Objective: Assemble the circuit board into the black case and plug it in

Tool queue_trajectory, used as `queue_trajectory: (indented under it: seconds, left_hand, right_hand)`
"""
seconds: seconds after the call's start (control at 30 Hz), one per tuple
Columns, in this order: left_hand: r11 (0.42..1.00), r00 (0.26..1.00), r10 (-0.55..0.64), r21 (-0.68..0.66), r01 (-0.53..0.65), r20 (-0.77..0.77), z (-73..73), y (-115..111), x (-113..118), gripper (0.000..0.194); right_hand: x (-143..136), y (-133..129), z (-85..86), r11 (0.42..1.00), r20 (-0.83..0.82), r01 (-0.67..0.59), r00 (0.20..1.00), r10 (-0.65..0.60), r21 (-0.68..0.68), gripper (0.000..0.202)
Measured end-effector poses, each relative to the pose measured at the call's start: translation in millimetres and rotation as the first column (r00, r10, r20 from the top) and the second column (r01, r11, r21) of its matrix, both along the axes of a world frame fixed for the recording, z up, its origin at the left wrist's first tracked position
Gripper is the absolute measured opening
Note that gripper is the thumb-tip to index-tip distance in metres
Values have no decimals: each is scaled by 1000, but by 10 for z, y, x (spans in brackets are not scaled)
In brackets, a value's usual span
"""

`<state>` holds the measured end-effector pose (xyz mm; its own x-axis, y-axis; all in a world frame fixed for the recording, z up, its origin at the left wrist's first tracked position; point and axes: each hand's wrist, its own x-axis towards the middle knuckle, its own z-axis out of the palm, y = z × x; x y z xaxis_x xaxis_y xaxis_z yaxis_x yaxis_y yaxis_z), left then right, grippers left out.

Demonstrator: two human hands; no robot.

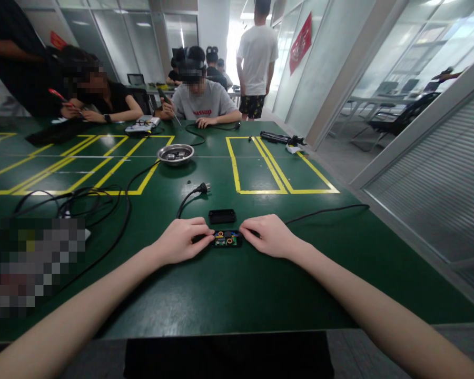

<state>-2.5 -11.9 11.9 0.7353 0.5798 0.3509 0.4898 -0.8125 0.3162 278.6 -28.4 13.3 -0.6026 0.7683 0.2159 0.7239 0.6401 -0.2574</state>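
Note:
A small black case (228, 244) lies open on the green table, with a circuit board and copper-coloured coils showing inside. My left hand (187, 239) pinches at the left end of this case, thumb and forefinger close together. At its right end my right hand (269, 235) has its fingers pressed together on the edge. Just behind the case rests a separate black cover (221, 216), touched by neither hand. A black cable with a plug (202, 188) lies beyond my left hand, and another thin cable (326, 211) runs off to the right.
A metal bowl (176, 154) with small metal parts stands farther back on the table (174, 310). Coiled black cables (98, 202) lie at left, near a blurred object. Yellow tape marks the surface. People sit across the table; a black tool-like object (276, 138) lies back right.

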Motion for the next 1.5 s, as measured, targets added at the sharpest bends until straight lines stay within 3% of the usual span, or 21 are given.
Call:
queue_trajectory:
  seconds: [0.43,0.83,1.03,1.23,1.4,1.5]
  left_hand:
    - [990,998,-4,-140,12,59,15,-66,13,22]
    - [993,986,-10,115,29,-166,63,-102,47,17]
    - [966,978,-25,247,77,-207,65,-104,75,20]
    - [958,999,-32,285,38,-25,118,-112,40,24]
    - [957,993,-93,269,109,-69,74,-88,27,26]
    - [974,994,-65,212,81,-83,32,-88,42,27]
  right_hand:
    - [18,18,-15,996,-27,49,998,-51,-75,17]
    - [20,45,-33,997,-142,-33,990,22,-75,6]
    - [52,101,-105,998,-180,-31,983,19,-60,17]
    - [12,91,-150,999,-232,47,972,-41,18,22]
    - [-40,71,-163,999,-166,34,986,-32,12,24]
    - [-50,74,-171,999,-148,40,988,-38,11,24]
